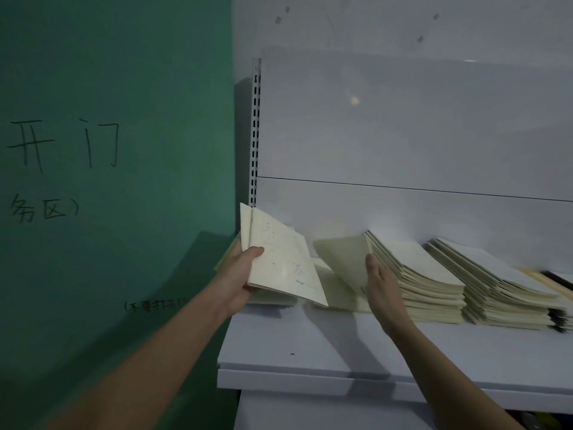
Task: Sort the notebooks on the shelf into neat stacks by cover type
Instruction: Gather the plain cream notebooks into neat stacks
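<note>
A head-worn camera looks down at a white metal shelf (310, 346) set against a white back panel (403, 135), with a green painted wall (124, 88) to the left bearing handwritten black characters (62, 144).

The person's left hand (242, 274) grips a cream-coloured paper notebook with faint dark markings on its cover (279, 259), thumb curled over the front and fingers hidden behind. The notebook is lifted off the shelf at the far left end and tilted, its spine toward the wall. Beneath it lies a low stack of cream notebooks (266, 297), mostly hidden by the raised one.

The right hand (381, 283) is held edge-on with straight fingers, touching a single cream notebook cover (344, 262) that stands lifted and bowed at the left side of a tall stack of cream notebooks (431, 287). (Whether the thumb pinches that cover cannot be made out; only flat fingers against it are visible.) A thin cream notebook (335, 293) lies flat on the shelf beneath the lifted cover.

Just to the right of the tall stack sits a second tall stack of cream notebooks (502, 290), the two touching or nearly so. At the far right edge, dark-covered notebooks (561, 321) show at the bottom of that area, with tan-edged ones (545, 279) above, partly cut off.

A slotted white upright rail (255, 131) runs up the shelf's left corner.
</note>
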A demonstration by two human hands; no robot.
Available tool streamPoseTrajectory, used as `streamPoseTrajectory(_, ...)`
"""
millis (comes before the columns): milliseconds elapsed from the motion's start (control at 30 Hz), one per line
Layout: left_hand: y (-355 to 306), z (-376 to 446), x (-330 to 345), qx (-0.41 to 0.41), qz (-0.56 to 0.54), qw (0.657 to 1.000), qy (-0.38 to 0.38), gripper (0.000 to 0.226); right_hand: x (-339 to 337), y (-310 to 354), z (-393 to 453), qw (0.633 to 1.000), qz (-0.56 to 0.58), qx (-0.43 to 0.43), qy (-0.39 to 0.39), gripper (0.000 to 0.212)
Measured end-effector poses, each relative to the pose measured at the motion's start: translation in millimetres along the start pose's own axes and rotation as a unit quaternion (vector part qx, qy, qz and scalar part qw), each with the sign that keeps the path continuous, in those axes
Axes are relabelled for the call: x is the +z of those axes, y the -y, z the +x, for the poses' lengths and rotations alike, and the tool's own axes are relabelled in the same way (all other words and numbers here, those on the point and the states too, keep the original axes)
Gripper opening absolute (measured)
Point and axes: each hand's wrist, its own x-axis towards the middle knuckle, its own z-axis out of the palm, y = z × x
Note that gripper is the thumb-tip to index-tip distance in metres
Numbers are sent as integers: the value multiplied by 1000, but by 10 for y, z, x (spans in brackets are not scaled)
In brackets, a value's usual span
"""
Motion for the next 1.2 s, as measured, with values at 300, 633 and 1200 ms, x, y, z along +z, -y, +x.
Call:
streamPoseTrajectory(300, 143, -45, 310, 6, -21, 999, 32, 31, 183, 608, -660, 963, -119, -229, 79, 43)
streamPoseTrajectory(633, 176, 84, 702, 37, -31, 998, 37, 40, -223, 477, -385, 961, -90, -213, 154, 47)
streamPoseTrajectory(1200, 577, 842, 2514, 27, 239, 971, -17, 33, -1561, -315, 1154, 987, 52, 80, 130, 41)
